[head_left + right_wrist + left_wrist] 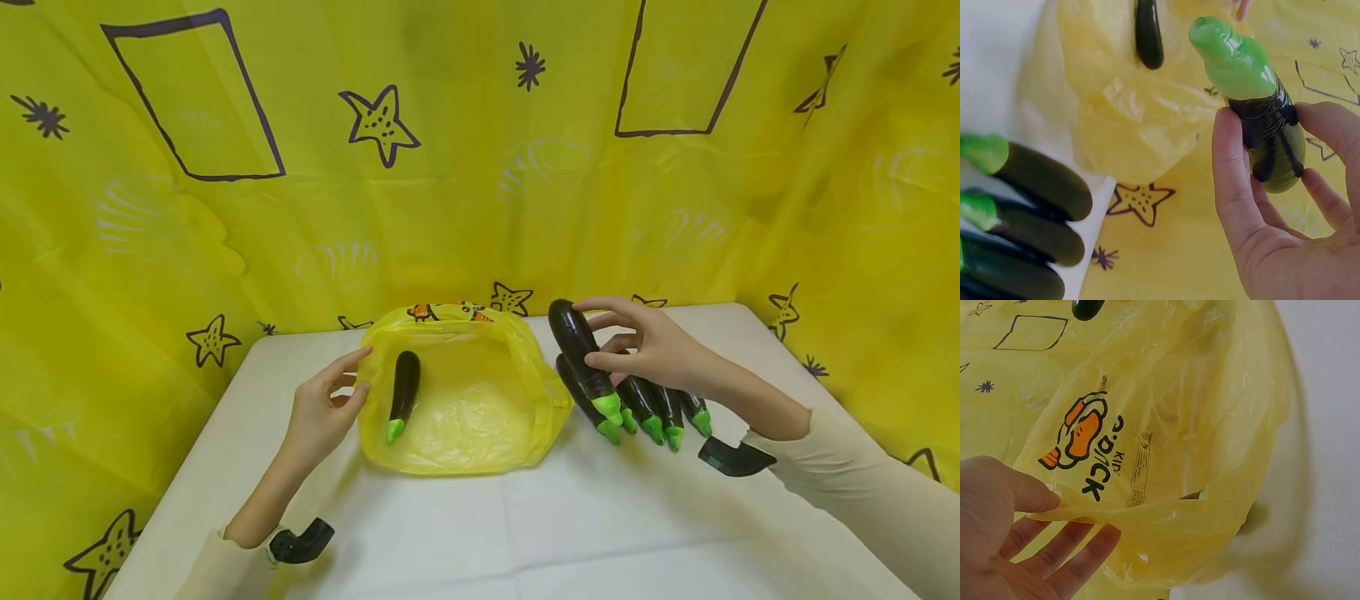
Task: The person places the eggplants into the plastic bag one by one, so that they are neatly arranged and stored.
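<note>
A yellow plastic bag point(472, 425) lies with its mouth spread wide, and one dark eggplant point(406, 387) with a green stem end is inside it. My left hand point(324, 408) pinches the bag's left rim between thumb and fingers, as the left wrist view shows close up. In my right hand point(648, 342) is another eggplant point(579, 346), held by thumb and fingers above the table, to the right of the bag. The right wrist view shows its green end point(1241, 65) pointing away from the palm. Below that hand lie several more eggplants point(637, 400) side by side.
The white table point(480, 525) carries the bag and the eggplants. A yellow printed curtain point(465, 208) hangs behind the table and along both sides. Black devices point(302, 542) are strapped at the wrists.
</note>
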A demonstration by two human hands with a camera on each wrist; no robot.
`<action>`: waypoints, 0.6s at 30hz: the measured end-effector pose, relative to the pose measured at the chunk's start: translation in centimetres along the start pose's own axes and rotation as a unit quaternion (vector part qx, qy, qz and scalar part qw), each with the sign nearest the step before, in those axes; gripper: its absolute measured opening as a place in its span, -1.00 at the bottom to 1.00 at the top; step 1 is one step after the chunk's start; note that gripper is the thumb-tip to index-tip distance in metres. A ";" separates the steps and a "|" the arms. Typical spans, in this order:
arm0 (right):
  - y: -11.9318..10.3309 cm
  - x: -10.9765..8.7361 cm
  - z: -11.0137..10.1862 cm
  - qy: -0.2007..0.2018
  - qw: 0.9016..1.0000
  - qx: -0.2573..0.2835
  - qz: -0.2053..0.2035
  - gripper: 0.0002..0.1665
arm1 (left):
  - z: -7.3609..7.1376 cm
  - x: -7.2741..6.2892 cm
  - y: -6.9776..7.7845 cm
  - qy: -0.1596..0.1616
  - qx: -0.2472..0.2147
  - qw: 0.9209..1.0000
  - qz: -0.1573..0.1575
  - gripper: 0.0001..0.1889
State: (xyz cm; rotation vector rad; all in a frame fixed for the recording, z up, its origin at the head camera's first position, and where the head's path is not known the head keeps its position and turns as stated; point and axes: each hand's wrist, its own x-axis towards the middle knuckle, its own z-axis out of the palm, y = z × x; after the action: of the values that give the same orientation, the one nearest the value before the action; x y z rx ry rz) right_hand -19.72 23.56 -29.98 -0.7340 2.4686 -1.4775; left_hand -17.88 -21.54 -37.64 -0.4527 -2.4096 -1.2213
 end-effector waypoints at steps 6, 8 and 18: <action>-0.6 0.6 1.3 -0.018 1.000 0.018 -0.013 -0.22 | 0.0 0.0 0.1 0.001 0.000 1.000 0.001 -0.45; -0.7 0.9 1.8 -0.024 0.999 0.026 -0.018 -0.22 | 0.0 0.1 0.1 0.001 -0.001 1.000 0.000 -0.45; -0.9 2.5 4.5 -0.059 0.997 0.049 -0.027 -0.22 | 0.0 0.0 0.0 0.002 -0.004 1.000 -0.001 -0.45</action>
State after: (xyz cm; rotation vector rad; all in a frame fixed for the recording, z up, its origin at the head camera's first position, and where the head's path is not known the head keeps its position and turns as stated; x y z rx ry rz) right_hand -19.81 18.45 -31.19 -0.8485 2.2911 -1.5146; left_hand -17.90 -21.52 -37.66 -0.4509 -2.4024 -1.2323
